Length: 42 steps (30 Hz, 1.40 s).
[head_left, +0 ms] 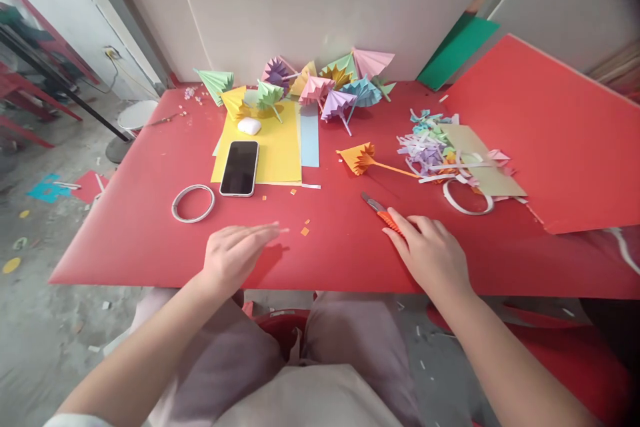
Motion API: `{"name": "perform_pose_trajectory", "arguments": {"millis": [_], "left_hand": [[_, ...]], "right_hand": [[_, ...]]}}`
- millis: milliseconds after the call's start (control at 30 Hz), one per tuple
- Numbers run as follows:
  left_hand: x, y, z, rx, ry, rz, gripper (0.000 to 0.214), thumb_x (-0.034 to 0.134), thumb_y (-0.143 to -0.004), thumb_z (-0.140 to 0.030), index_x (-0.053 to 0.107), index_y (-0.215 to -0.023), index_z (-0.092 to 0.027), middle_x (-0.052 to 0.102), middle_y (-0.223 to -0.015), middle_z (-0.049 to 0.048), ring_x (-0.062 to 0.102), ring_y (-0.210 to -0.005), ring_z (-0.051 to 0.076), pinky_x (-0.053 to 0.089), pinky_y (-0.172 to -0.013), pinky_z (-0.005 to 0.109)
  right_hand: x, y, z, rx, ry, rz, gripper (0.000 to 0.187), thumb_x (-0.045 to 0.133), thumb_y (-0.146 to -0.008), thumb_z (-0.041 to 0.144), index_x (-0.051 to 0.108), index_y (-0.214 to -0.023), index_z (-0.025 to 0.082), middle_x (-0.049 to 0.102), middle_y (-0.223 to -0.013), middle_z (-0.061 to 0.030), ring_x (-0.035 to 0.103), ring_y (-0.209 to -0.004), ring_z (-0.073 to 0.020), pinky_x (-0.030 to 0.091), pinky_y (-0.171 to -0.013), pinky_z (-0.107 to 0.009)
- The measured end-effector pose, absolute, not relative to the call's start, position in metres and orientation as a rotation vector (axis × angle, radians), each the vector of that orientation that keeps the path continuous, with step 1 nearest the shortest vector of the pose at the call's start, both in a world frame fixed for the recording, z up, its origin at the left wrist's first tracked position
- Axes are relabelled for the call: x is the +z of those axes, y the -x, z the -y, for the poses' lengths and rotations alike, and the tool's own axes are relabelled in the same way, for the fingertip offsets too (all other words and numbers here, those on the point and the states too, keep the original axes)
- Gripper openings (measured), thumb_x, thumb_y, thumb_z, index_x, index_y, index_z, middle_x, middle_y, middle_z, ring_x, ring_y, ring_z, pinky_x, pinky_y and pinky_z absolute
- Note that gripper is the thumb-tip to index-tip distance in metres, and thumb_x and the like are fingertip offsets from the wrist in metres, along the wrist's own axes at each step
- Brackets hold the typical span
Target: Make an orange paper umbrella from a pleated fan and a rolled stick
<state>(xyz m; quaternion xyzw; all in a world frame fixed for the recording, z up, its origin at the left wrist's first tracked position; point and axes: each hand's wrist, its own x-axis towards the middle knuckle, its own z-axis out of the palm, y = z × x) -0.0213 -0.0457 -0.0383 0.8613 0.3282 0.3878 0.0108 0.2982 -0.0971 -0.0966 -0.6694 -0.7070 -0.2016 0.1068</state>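
The right hand (435, 253) is grasping the orange cutter knife (381, 211) by its handle, between the thumb and the fingers. This knife is at the near part of the red table (320, 263), right of the middle. Its long axis runs slantwise, and the grey blade end points to the far left, away from the person. The left hand (233, 257) is released, with its fingers stretched to the right, near some small orange paper scraps (305, 231).

Just beyond the knife lies an orange paper umbrella (357, 159); its peak points left, and its stick goes to the right, as far as the pile of paper strips (425, 147). This pile and a white ring (467, 211) occupy the space beyond the right hand. Farther left, a phone (240, 169) lies on a yellow sheet (280, 153). Several coloured paper umbrellas (337, 103) stand crowded along the far edge.
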Motion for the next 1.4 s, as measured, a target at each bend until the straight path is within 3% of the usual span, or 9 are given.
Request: {"name": "perform_pose_trajectory", "arguments": {"millis": [100,233,367,467,633,767,933,1100,1400], "left_hand": [[-0.024,-0.001,0.019,1.397,-2.619,-1.036,0.021,0.048,-0.087,-0.014,0.067,-0.089,-0.024,0.073,-0.081,-0.0011,0.07,-0.068,0.012,0.053,-0.059,0.018],[-0.026,-0.019,-0.004,1.552,-2.581,-0.84,0.027,0.054,-0.083,-0.01,0.061,-0.104,-0.025,0.073,-0.089,-0.0022,0.069,-0.081,0.012,0.054,-0.071,0.018],[-0.038,-0.02,-0.011,1.515,-2.61,-0.818,0.035,0.058,-0.081,-0.011,0.056,-0.114,-0.024,0.073,-0.091,-0.0005,0.069,-0.08,0.014,0.055,-0.071,0.02],[-0.044,-0.018,-0.011,1.424,-2.376,-0.995,0.032,0.057,-0.082,-0.015,0.057,-0.113,-0.024,0.073,-0.089,0.0001,0.069,-0.079,0.015,0.056,-0.071,0.023],[-0.045,-0.019,-0.014,1.182,-1.694,-1.196,0.03,0.061,-0.078,-0.023,0.06,-0.108,-0.022,0.071,-0.093,0.0031,0.068,-0.087,0.018,0.055,-0.075,0.029],[-0.045,-0.018,-0.019,1.083,-1.452,-1.19,0.027,0.068,-0.071,-0.027,0.063,-0.097,-0.018,0.068,-0.077,0.0002,0.067,-0.07,0.015,0.054,-0.064,0.026],[-0.049,-0.016,-0.021,0.89,-1.294,-1.121,0.031,0.071,-0.069,-0.032,0.064,-0.095,-0.017,0.067,-0.071,0.001,0.064,-0.064,0.013,0.05,-0.056,0.023],[-0.048,-0.014,-0.02,0.701,-1.186,-1.04,0.03,0.07,-0.072,-0.034,0.065,-0.098,-0.02,0.071,-0.083,0.0049,0.067,-0.079,0.017,0.051,-0.067,0.026],[-0.045,-0.008,-0.023,0.568,-1.308,-1.092,0.02,0.065,-0.074,-0.037,0.065,-0.068,-0.018,0.068,-0.073,0.0053,0.063,-0.067,0.015,0.05,-0.063,0.027]], "right_hand": [[-0.082,-0.292,0.084,-0.48,1.892,1.965,0.034,0.047,-0.088,0.035,0.064,-0.108,0.014,0.062,-0.091,-0.0141,0.057,-0.08,-0.024,0.044,-0.067,-0.035],[-0.039,-0.25,0.045,0.003,1.601,1.719,0.033,0.043,-0.089,0.04,0.068,-0.093,0.018,0.065,-0.09,-0.0105,0.057,-0.091,-0.023,0.043,-0.083,-0.037],[-0.012,-0.206,0.0,1.026,1.326,1.723,0.038,0.046,-0.084,0.05,0.066,-0.076,0.018,0.063,-0.072,-0.0033,0.058,-0.071,-0.0163,0.044,-0.066,-0.029],[-0.02,-0.193,-0.022,1.31,1.22,1.615,0.033,0.06,-0.074,0.049,0.061,-0.067,0.017,0.056,-0.059,0.0015,0.052,-0.059,-0.0123,0.041,-0.06,-0.026],[-0.042,-0.192,-0.026,1.452,1.178,1.47,0.024,0.065,-0.07,0.041,0.062,-0.068,0.017,0.058,-0.061,0.0014,0.052,-0.06,-0.0111,0.042,-0.064,-0.028],[-0.047,-0.193,-0.025,1.4,1.2,1.43,0.026,0.068,-0.067,0.042,0.062,-0.069,0.017,0.058,-0.063,0.0014,0.052,-0.061,-0.0108,0.042,-0.064,-0.028],[-0.051,-0.192,-0.03,1.383,1.193,1.314,0.036,0.072,-0.06,0.049,0.06,-0.064,0.016,0.055,-0.056,0.0031,0.049,-0.054,-0.0094,0.041,-0.06,-0.027],[-0.057,-0.194,-0.032,1.356,1.208,1.374,0.038,0.069,-0.063,0.053,0.06,-0.066,0.016,0.055,-0.057,0.0021,0.05,-0.055,-0.0102,0.04,-0.059,-0.026],[-0.052,-0.197,-0.03,1.237,1.389,1.509,0.041,0.066,-0.064,0.056,0.061,-0.063,0.016,0.052,-0.053,0.003,0.044,-0.051,-0.0093,0.033,-0.053,-0.025]]}}
